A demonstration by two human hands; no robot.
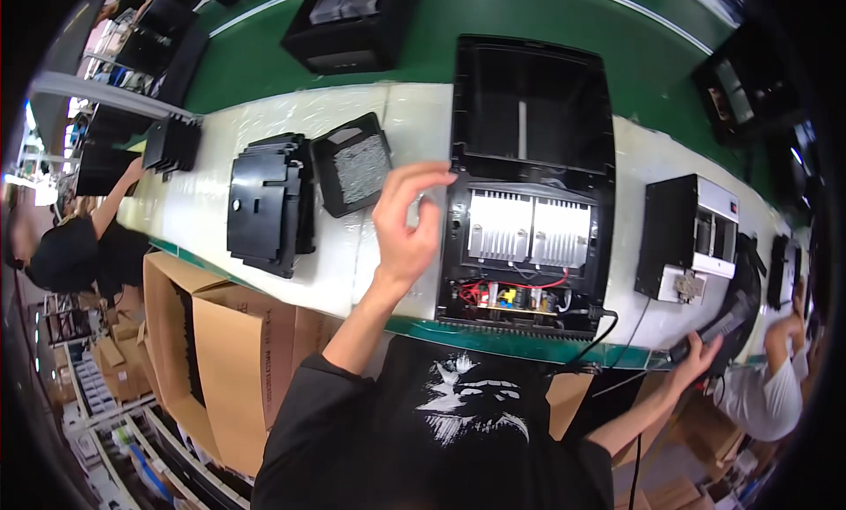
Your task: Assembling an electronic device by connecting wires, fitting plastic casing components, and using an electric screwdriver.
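In front of me on the bench lies an opened black device case (448,245), its lid hinged back. Two silver finned heat sinks (500,228) sit inside, above a small circuit board (515,298) with red wires. My left hand (407,223) is at the case's left edge, fingers curved, thumb apart and nothing between them. The fingertips touch or nearly touch the edge. Off to the right, my right hand (699,358) is closed around a long dark tool (724,323), whose exact kind I cannot make out.
Left stand a stack of black plastic panels (269,206) and a black tray with grey mesh (359,168). A black-and-silver box (692,237) stands right of the case. A cardboard box (233,360) is below the bench edge. Co-workers are at both sides; a black unit (348,25) sits beyond.
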